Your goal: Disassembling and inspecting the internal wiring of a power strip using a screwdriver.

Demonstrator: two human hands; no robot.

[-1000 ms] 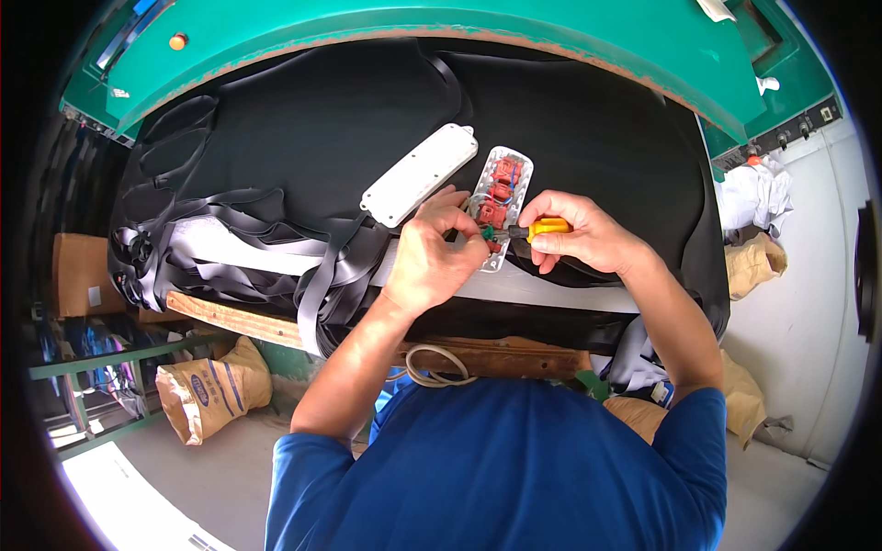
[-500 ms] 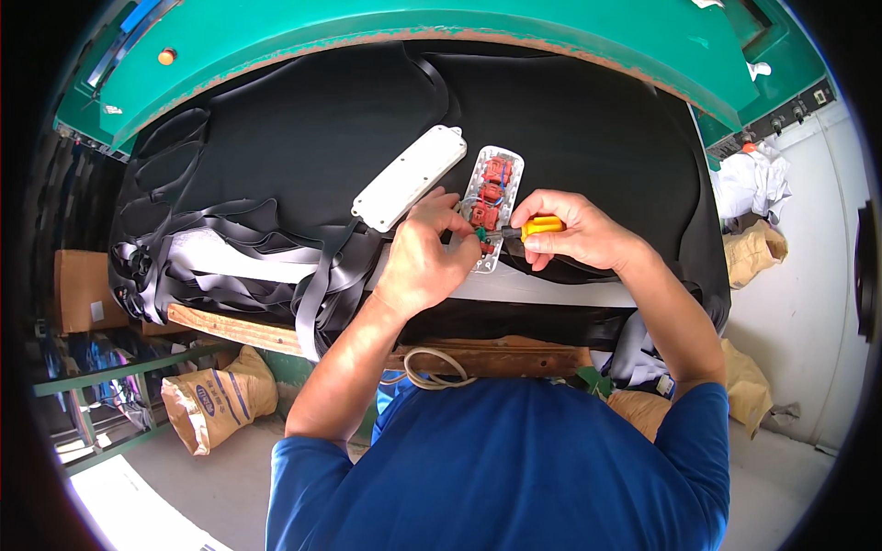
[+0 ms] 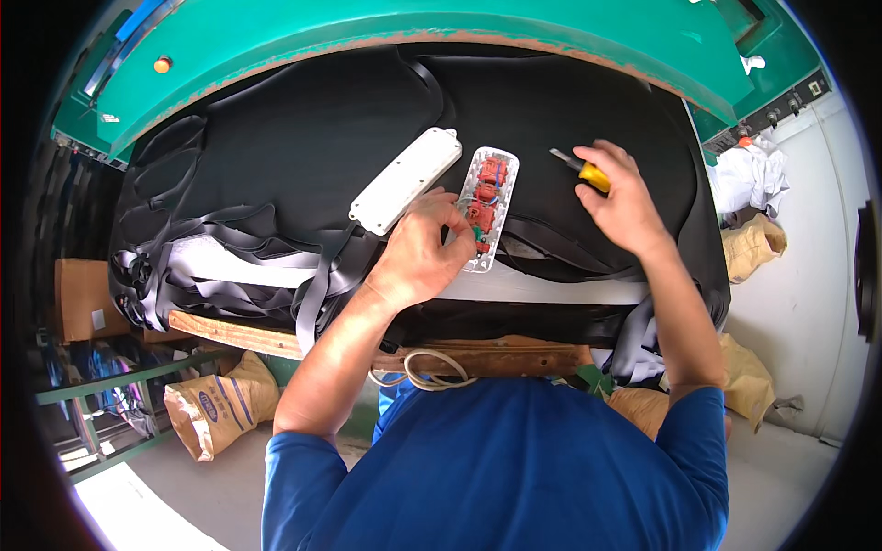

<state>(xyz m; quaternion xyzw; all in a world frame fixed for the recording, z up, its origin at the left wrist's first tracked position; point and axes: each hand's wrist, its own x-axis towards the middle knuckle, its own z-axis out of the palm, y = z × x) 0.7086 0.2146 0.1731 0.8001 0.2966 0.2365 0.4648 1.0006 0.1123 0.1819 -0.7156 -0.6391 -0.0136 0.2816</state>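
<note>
An opened power strip housing (image 3: 509, 188) lies on black sheet material, with red socket parts, thin wires and a small green part inside. My left hand (image 3: 424, 246) is closed in a pinch at its lower left end, beside the green part; what the fingertips grip is hidden. To its left lies a long white casing half (image 3: 404, 181), tilted and partly behind my left hand. My right hand (image 3: 623, 200) is raised to the right of the strip, apart from it. It holds a screwdriver (image 3: 595, 177) with a yellow handle, its metal tip pointing up and left.
Black sheet material (image 3: 303, 138) covers the work surface, with loose strips piled at its left. A green machine beam (image 3: 367, 37) spans the far side. Along the near edge runs a wooden board (image 3: 514, 360) with a looped pale cable (image 3: 423, 356). Paper sacks (image 3: 220, 404) stand below.
My right hand has lifted the screwdriver away from the power strip, up and to the right. My left hand stays at the strip's lower end.
</note>
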